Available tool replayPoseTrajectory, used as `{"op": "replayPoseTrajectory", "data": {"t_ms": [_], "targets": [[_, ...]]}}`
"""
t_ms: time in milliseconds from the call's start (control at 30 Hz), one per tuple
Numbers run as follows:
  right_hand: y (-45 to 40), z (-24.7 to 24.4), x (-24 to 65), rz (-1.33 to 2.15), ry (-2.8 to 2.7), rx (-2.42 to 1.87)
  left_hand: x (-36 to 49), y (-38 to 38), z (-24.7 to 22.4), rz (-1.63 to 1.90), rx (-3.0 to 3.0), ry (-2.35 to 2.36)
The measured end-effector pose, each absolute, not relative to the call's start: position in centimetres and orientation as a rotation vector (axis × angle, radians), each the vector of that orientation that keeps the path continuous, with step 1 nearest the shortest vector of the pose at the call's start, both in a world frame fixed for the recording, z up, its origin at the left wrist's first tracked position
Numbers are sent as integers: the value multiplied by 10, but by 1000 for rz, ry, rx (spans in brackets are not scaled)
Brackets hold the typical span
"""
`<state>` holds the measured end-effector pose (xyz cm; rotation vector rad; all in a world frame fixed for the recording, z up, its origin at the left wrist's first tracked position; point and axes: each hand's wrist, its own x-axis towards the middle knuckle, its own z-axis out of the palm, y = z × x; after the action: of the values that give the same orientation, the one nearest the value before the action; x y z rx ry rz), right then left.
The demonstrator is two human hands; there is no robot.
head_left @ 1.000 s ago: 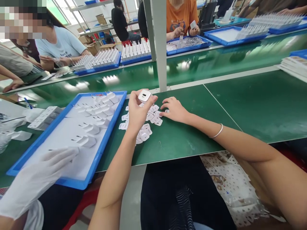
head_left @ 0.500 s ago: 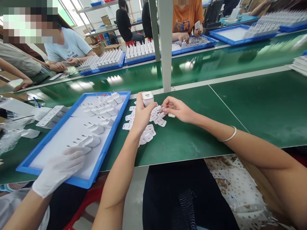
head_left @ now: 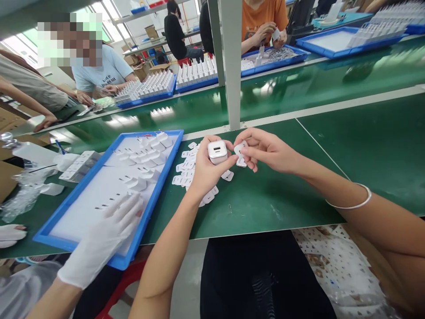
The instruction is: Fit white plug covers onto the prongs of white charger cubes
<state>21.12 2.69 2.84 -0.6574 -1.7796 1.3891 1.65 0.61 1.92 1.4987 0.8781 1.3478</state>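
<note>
My left hand (head_left: 210, 170) is wrapped round a white USB charger (head_left: 217, 152), its port end facing up towards me. Between the thumb and fingers of my right hand (head_left: 265, 150) is a small white cover plate (head_left: 239, 148) with slots in it. The plate is just right of the charger, apart from it. Below and left of my left hand, a loose pile of the same white plates (head_left: 186, 166) lies on the green table (head_left: 259, 199). Part of the pile is hidden by my left hand and forearm.
Left stands a blue-rimmed tray (head_left: 159, 190) with several white chargers (head_left: 154, 157); a co-worker's gloved hand (head_left: 113, 226) reaches over it. A white post (head_left: 234, 66) rises at the table's far edge. Beyond are more trays (head_left: 149, 91) and seated people.
My right hand has lifted a plate from the pile and turned it up beside the charger. My left hand has tilted the charger's port face towards me. The co-worker's gloved hand has shifted right.
</note>
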Motion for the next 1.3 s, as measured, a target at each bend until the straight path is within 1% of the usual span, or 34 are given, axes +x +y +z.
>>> {"op": "replayPoseTrajectory", "data": {"t_ms": [100, 267, 367, 500, 633, 833, 1300], "targets": [[26, 29, 211, 1382, -1729, -668, 23, 3, 17, 1383, 1433, 896], [20, 22, 201, 1753, -1235, -664, 31, -1, 16, 1572, 1373, 937], [15, 16, 193, 1852, -1083, -680, 33, -2, 15, 1628, 1395, 952], [15, 18, 194, 1662, -1113, -721, 29, -1, 10, 1571, 1569, 886], [14, 30, 204, 1509, -1309, -588, 22, 3, 4, 1405, 1817, 711], [5, 34, 204, 1517, -1433, -524, 18, 8, 2, 1449, 2114, 558], [2, 37, 202, 1475, -1493, -543, 19, 9, 5, 1484, 2215, 536]]}}
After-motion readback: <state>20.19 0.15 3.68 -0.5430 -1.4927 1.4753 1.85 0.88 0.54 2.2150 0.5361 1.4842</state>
